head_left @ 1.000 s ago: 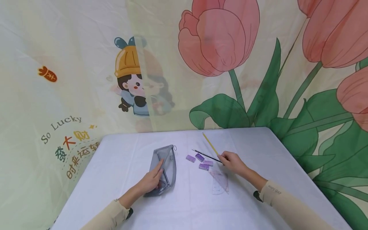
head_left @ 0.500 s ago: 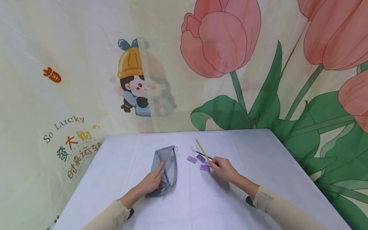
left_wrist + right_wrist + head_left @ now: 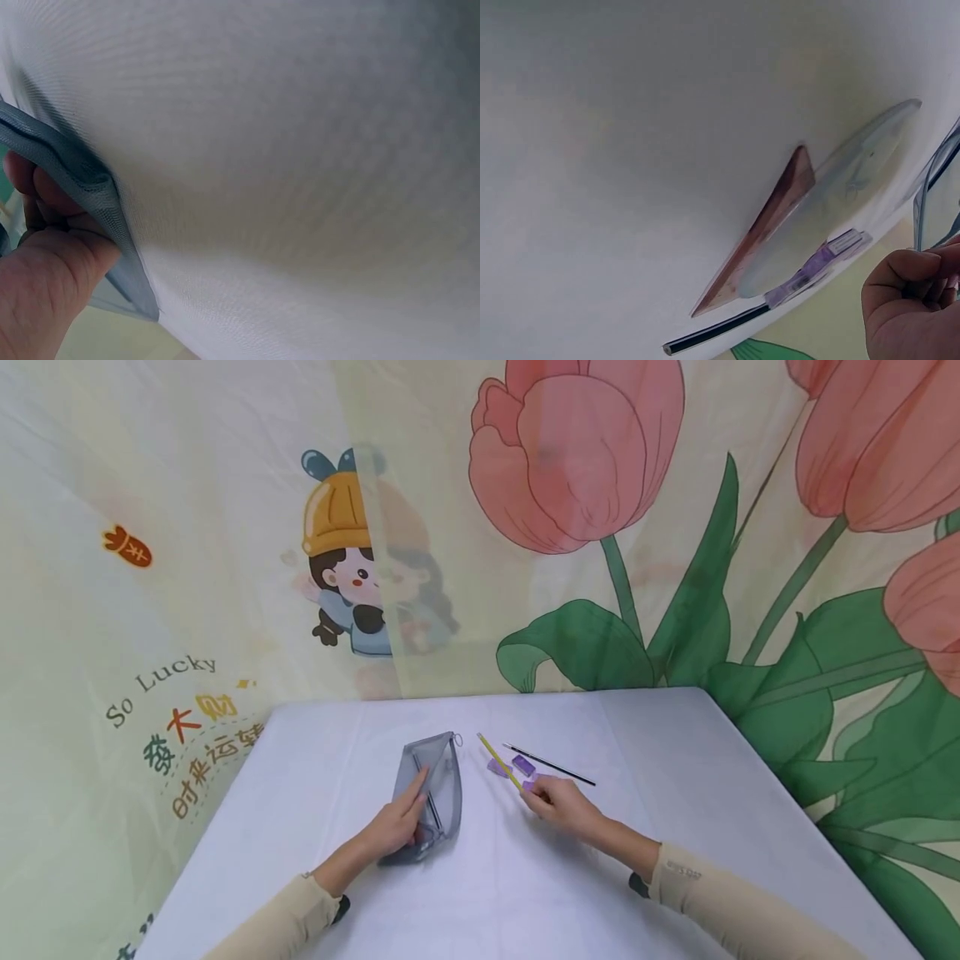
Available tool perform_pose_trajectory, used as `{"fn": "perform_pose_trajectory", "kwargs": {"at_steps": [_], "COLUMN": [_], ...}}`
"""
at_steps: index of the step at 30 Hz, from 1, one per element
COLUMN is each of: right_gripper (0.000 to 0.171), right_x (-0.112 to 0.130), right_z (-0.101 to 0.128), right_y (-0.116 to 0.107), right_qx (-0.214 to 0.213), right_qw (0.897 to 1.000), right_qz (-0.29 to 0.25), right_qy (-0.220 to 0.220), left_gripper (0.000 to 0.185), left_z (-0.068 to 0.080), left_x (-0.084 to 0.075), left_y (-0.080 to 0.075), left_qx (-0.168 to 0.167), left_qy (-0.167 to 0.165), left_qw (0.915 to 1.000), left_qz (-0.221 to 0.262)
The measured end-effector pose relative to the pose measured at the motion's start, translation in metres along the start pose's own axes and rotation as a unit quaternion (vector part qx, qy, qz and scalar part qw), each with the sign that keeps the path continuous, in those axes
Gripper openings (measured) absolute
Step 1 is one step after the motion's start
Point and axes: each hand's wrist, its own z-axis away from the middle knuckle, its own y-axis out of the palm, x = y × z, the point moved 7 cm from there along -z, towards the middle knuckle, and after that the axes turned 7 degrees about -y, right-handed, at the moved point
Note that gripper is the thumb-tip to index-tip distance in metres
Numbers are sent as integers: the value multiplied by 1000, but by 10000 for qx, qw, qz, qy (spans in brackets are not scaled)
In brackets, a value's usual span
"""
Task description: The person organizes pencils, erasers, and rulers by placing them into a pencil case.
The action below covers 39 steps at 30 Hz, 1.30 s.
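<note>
A backdrop (image 3: pixel 420 410) printed with large pink tulips hung behind a table (image 3: pixel 585 910) covered in white cloth. Left of centre on it lay a grey mesh pencil case (image 3: pixel 447 785), its near part gripped by the person's left hand (image 3: pixel 393 827). The right hand (image 3: pixel 558 806) was narrowed to a pinch near the table's middle. Below it lay a clear protractor (image 3: pixel 840 202) and a pinkish set square (image 3: pixel 746 255), side by side. A black pencil (image 3: pixel 551 766) rested just beyond that hand; a yellow pencil (image 3: pixel 498 762) was pinched in it, slanting left, apart from the case. Smallest were the purple erasers (image 3: pixel 523 766), close by. To me, the step looked like putting the yellow pencil away; next called for keeping the case steady and aiming the pencil's free end inside.
</note>
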Motion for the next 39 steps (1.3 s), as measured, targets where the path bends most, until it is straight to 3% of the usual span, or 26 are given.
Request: {"fn": "perform_pose_trajectory", "kwargs": {"at_steps": [8, 13, 20, 31, 39], "right_gripper": [31, 28, 26, 24, 25], "right_x": [16, 24, 38, 38, 45], "right_z": [4, 14, 5, 10, 15], "right_y": [7, 21, 28, 33, 34], "right_qx": [-230, 20, 10, 178, 19], "right_qw": [9983, 9978, 9952, 9981, 9976], "right_qz": [-28, -175, -247, 24, -13], "right_qy": [-539, -639, -949, -584, -692], "left_gripper": [54, 55, 54, 54, 55], "left_z": [0, 6, 5, 5, 4], "left_x": [2, 4, 2, 1, 2], "left_y": [2, 9, 2, -1, 0], "left_qx": [-59, 131, -136, -176, -154], "left_qy": [146, 227, 135, -21, 37], "left_qw": [9998, 9996, 9998, 9998, 9998], "left_qz": [107, 74, 6, 105, 127]}}
